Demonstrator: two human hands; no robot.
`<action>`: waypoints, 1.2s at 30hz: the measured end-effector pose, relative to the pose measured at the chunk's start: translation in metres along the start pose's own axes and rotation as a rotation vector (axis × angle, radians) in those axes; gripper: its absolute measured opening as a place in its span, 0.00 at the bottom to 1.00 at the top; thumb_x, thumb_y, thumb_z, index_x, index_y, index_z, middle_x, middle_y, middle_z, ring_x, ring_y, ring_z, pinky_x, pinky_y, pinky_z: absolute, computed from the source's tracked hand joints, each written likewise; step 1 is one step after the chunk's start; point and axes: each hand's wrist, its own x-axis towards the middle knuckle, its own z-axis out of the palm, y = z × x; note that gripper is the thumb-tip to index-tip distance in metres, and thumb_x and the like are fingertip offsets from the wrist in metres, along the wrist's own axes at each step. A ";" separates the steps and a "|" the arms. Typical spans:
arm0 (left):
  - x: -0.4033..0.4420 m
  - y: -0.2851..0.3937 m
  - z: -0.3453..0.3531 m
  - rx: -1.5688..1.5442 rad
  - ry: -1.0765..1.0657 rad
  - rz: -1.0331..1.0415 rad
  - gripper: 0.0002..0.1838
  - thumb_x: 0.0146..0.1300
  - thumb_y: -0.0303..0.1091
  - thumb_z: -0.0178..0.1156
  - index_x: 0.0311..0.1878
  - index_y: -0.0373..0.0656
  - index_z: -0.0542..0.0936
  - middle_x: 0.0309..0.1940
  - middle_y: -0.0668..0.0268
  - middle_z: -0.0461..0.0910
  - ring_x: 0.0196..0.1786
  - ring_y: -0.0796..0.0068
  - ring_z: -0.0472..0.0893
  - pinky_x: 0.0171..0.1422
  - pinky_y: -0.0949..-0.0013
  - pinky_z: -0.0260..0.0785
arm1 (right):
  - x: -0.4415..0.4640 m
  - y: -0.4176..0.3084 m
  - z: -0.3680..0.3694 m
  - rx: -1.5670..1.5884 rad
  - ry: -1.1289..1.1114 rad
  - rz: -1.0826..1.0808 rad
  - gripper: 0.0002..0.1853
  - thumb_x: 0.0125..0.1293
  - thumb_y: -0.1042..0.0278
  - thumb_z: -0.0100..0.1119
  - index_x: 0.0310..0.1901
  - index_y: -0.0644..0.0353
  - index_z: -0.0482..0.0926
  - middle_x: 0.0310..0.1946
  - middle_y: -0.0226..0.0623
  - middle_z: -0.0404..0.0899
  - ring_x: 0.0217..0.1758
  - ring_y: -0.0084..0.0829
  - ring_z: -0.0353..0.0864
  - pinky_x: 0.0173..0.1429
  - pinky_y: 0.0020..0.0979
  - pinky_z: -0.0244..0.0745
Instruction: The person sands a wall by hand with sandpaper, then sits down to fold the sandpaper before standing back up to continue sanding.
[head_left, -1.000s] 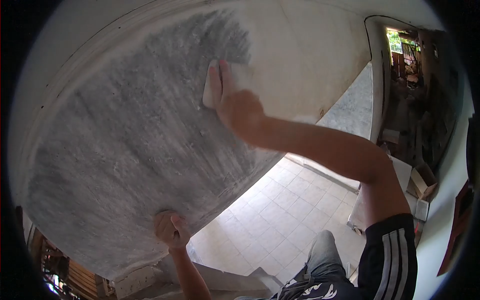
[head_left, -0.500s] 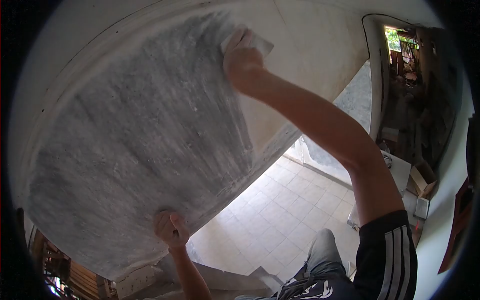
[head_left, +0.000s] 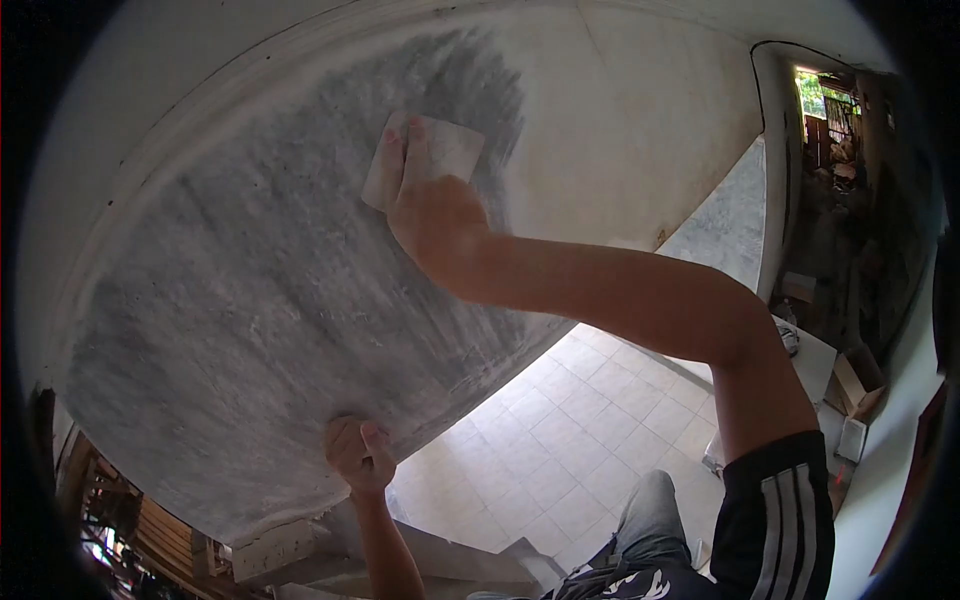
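My right hand (head_left: 435, 215) presses a pale, flat, roughly square putty scraper (head_left: 452, 150) against the upper part of the wall, with fingers laid along its face. A grey coat (head_left: 270, 230) with streaks covers much of this wall, ending in a feathered edge beside bare off-white wall (head_left: 610, 150). Lower down, my left hand (head_left: 357, 455) is closed in a fist near the wall's lower edge, thumb over the fingers. What it holds, if anything, is hidden.
Below the wall's slanting edge lies a tiled floor (head_left: 560, 430). A black cable (head_left: 757, 90) runs along the upper right. An open cardboard box (head_left: 858, 380) stands at the right, near a dim passage (head_left: 835, 230). Wooden slats (head_left: 170, 535) show at lower left.
My right hand has moved left and down with the scraper, and grey streaks now show where it was. The left hand stays closed near the lower edge. The view has shifted slightly.
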 end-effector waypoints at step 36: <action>0.182 -0.010 -0.010 0.242 0.086 0.329 0.08 0.67 0.35 0.59 0.40 0.40 0.81 0.42 0.62 0.80 0.48 0.65 0.77 0.51 0.61 0.70 | -0.052 0.065 0.135 0.861 0.552 0.443 0.31 0.75 0.61 0.43 0.71 0.75 0.53 0.73 0.62 0.49 0.78 0.58 0.45 0.79 0.50 0.40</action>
